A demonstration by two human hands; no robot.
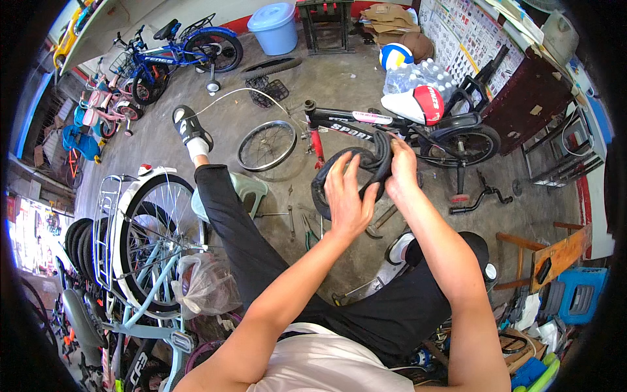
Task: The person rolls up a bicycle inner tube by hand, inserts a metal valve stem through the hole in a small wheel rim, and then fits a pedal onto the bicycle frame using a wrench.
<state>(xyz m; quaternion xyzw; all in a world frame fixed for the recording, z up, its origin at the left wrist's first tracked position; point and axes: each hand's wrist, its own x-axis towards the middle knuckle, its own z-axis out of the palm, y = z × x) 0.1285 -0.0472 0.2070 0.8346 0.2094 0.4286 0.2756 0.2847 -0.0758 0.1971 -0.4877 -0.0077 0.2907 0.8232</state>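
My left hand point(348, 196) grips a looped black rubber tube point(321, 179) from above, with its fingers over the loops. My right hand point(400, 170) is closed on the same tube at its right side. Behind the tube stands a partly dismantled black bicycle point(353, 130) with a red fork and a red-and-white part on top. Its front end has no wheel; a loose spoked wheel rim point(281, 157) lies on the floor to its left. Below my hands, pliers point(309, 232), a hammer point(385, 215) and other metal tools lie on the floor.
A pale blue bicycle point(140, 307) stands close at my left; children's bicycles point(150, 65) line the back left. A green stool point(255, 196) is behind my left leg. A blue bucket point(272, 29) and wrapped bottles point(418, 78) are at the back. A wooden stand point(552, 255) sits at my right.
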